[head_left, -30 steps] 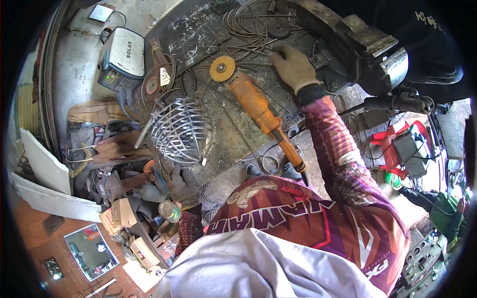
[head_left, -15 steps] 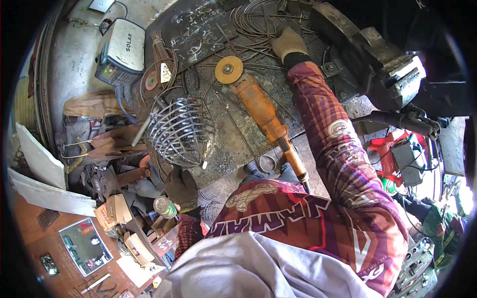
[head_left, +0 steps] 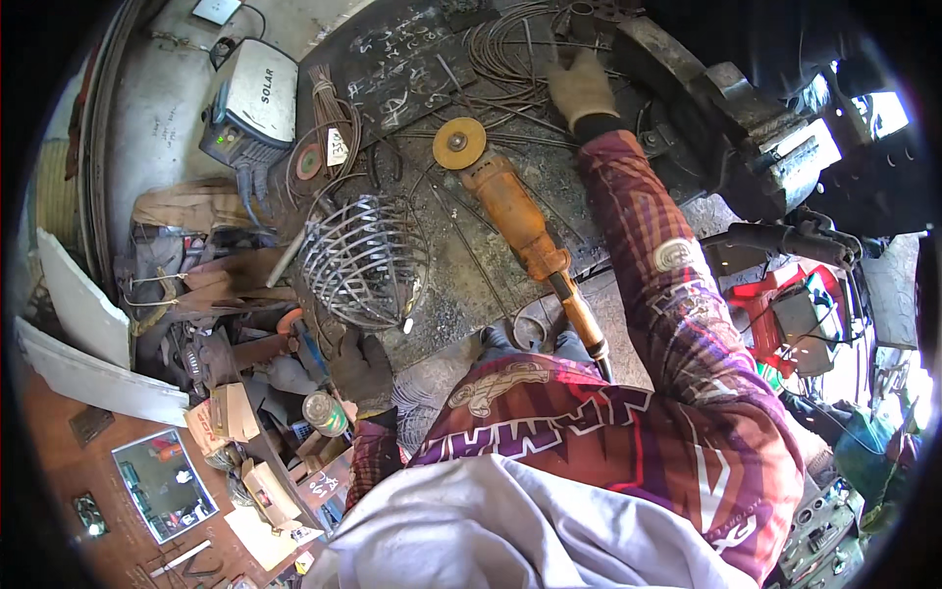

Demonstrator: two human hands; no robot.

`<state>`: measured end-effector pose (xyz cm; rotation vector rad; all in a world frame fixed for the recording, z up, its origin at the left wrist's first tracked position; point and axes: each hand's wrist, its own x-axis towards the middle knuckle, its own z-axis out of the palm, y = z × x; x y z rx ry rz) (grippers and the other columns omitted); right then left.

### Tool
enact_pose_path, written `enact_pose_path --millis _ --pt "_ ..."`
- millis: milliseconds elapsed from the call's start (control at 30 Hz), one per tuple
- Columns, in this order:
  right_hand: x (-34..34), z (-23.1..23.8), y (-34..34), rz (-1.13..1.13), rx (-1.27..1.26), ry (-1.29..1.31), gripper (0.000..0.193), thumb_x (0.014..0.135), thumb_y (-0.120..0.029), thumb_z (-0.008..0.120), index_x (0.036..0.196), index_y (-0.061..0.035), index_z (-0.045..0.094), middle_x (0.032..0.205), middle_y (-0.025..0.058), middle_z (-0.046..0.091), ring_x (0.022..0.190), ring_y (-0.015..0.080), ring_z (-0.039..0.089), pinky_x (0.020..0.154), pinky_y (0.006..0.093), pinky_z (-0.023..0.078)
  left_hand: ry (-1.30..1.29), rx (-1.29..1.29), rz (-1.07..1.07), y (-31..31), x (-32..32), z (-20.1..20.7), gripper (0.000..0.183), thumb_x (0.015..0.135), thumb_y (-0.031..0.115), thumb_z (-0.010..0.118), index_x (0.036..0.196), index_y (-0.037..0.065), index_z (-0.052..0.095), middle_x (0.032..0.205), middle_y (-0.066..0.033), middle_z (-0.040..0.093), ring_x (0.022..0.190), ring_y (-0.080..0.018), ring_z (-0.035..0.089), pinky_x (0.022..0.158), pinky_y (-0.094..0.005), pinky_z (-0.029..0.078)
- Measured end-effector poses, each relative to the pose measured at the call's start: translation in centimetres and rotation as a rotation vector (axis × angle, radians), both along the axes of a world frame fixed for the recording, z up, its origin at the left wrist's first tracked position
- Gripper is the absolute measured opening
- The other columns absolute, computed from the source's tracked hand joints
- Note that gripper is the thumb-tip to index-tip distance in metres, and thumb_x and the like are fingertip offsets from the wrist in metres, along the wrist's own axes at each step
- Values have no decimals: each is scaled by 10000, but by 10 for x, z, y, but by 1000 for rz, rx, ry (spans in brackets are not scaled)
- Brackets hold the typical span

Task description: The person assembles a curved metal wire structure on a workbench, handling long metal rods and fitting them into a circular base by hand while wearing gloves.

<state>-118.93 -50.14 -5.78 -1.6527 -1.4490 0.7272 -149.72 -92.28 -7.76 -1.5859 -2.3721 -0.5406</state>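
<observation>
My right hand (head_left: 581,88), in a tan glove, is stretched to the far side of the dark metal bench (head_left: 461,294), its fingers laid flat on a tangle of thin wire rods (head_left: 510,59). An orange angle grinder (head_left: 515,216) with a yellow disc lies on the bench just left of my right forearm. My left hand (head_left: 363,371), in a dark glove, rests at the bench's near edge, right below a round wire cage (head_left: 363,257). Whether it grips anything is hidden.
A grey welding machine (head_left: 250,103) stands at the far left, with a spare cutting disc (head_left: 309,162) beside it. A heavy bench vise (head_left: 775,147) sits at the right. Boxes, a small can (head_left: 324,412) and scrap crowd the floor at left; red tool parts (head_left: 785,304) lie at right.
My right hand has moved away from the grinder's disc, farther up the bench onto the wire rods. The left hand has stayed by the wire cage.
</observation>
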Motion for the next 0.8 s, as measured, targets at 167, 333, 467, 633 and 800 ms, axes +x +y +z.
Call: enact_pose_path --millis 167,333,467,633,800 --pt "53 11 -19 171 145 158 546 930 -324 604 1359 14 609 1230 194 710 1148 320 671 1000 378 493 90 42 -39 10 15 17 306 878 219 659 1119 42 727 975 -244 711 862 -443 682 765 -506 530" --pt "73 19 -54 475 28 1033 351 978 -126 588 1304 -7 641 859 12 634 753 73 587 657 226 479 0 32 13 0 7 4 335 890 238 665 1157 45 727 1003 -253 715 875 -444 684 761 -495 530" --pt "84 37 -86 518 39 1097 344 991 -102 585 1313 10 628 853 -10 602 722 65 548 629 211 459 -210 -3 35 -9 -3 -13 387 934 262 653 1237 23 689 1063 -252 716 944 -423 692 817 -488 531" --pt "99 51 -114 618 49 1019 366 983 -95 576 1332 4 625 868 -15 596 728 67 541 632 214 451 -115 -36 15 -10 -1 -12 452 973 296 642 1313 -2 635 1162 -252 699 1048 -408 683 896 -468 528" --pt "111 48 -123 679 -12 1037 384 983 -101 576 1349 5 623 870 -30 572 721 57 506 630 218 420 -190 -59 73 -14 -7 -23 444 991 288 629 1327 -2 622 1183 -247 694 1083 -409 672 923 -463 522"
